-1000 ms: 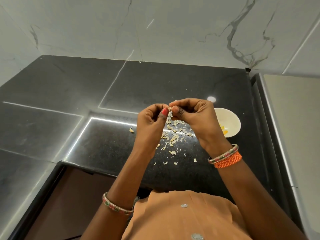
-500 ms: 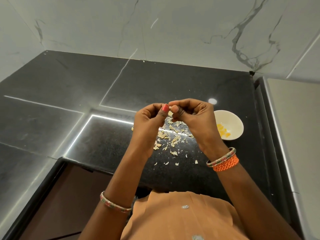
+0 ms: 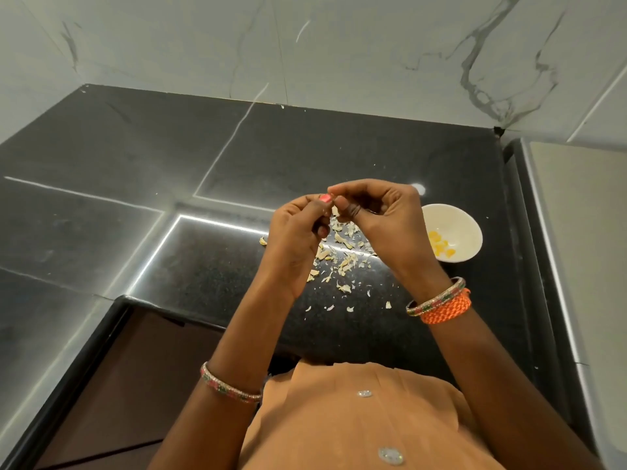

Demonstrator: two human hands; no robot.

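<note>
Left hand [image 3: 298, 239] and right hand [image 3: 383, 218], fingers curled, pinch one small pale piece [image 3: 335, 211].

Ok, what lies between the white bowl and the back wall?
Only bare black counter with one bright light reflection, as the head view shows.

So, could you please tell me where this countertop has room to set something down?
Bare: the black countertop left of the peel scraps, and behind them up to the marble wall. Crowded: beneath the left hand and right hand, both pinching a small pale piece, and around the white bowl.
</note>
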